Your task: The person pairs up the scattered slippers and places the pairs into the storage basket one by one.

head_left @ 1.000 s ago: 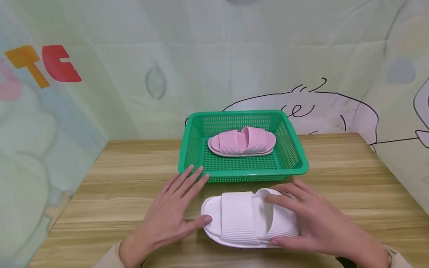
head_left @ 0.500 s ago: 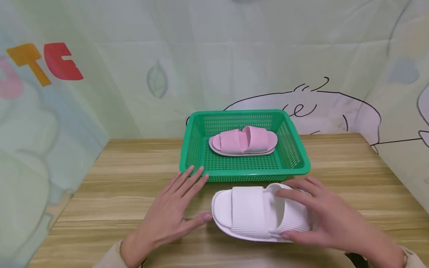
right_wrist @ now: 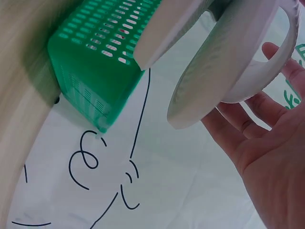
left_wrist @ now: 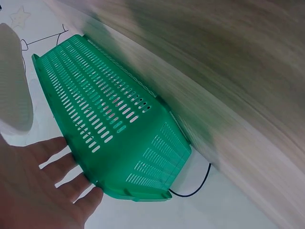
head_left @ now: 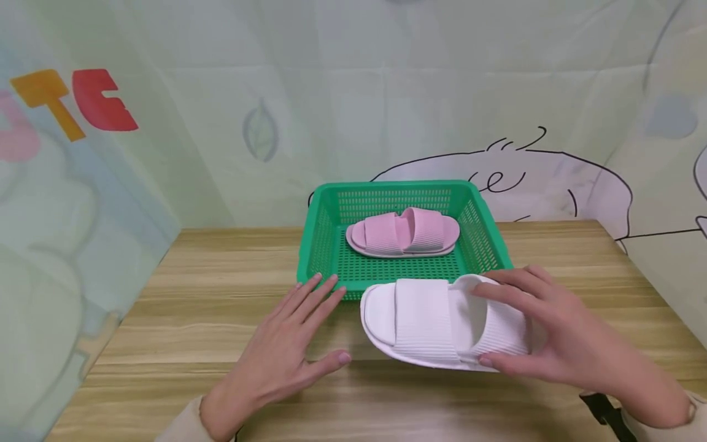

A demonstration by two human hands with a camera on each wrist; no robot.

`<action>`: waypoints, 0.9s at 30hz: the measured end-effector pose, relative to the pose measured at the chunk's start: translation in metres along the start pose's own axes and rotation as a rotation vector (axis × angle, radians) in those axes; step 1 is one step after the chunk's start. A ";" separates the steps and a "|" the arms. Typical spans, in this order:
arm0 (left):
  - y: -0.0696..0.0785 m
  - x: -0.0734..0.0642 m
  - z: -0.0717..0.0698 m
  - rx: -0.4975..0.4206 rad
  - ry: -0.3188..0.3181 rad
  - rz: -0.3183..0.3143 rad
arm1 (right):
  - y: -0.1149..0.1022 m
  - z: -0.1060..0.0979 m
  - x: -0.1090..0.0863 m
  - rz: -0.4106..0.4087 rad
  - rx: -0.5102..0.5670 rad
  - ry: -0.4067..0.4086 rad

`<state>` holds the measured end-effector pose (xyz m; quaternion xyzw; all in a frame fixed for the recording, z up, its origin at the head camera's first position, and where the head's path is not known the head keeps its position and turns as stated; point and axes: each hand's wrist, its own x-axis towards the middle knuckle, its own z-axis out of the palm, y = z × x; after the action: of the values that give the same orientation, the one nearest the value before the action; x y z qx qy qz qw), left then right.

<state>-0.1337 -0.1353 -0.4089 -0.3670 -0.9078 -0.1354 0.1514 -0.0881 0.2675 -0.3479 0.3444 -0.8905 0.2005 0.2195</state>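
Observation:
A pair of white slippers (head_left: 422, 319), fitted together with ribbed straps facing up, hangs above the table in front of the basket. My right hand (head_left: 558, 331) grips its right end, thumb at the near side and fingers over the far strap. Two soles of the slippers (right_wrist: 226, 62) show in the right wrist view. My left hand (head_left: 287, 350) lies spread at the front left corner of the green basket (head_left: 312, 236), fingertips at its rim. Inside the basket rests a pair of pink slippers (head_left: 381, 233), likewise fitted together.
The basket stands at the back of a wooden table (head_left: 232, 264). Behind it hangs a printed cloth backdrop (head_left: 331, 123) with letters and line drawings. Beside my right wrist shows a black strap (head_left: 604, 414).
My right hand has lifted the white slippers and carried them right and toward the basket, now overlapping its front rim in the head view. The left hand has stayed in place.

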 end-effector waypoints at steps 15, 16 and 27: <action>0.001 0.000 -0.002 0.004 -0.022 -0.014 | 0.020 -0.008 0.034 -0.013 0.020 0.068; 0.001 0.000 -0.002 0.002 -0.027 -0.017 | 0.021 -0.008 0.037 -0.006 0.020 0.066; 0.000 0.000 -0.002 0.009 -0.033 -0.011 | 0.035 0.009 0.066 0.065 0.047 0.052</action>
<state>-0.1328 -0.1360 -0.4069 -0.3635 -0.9128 -0.1260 0.1373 -0.1592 0.2523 -0.3276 0.3151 -0.8903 0.2370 0.2278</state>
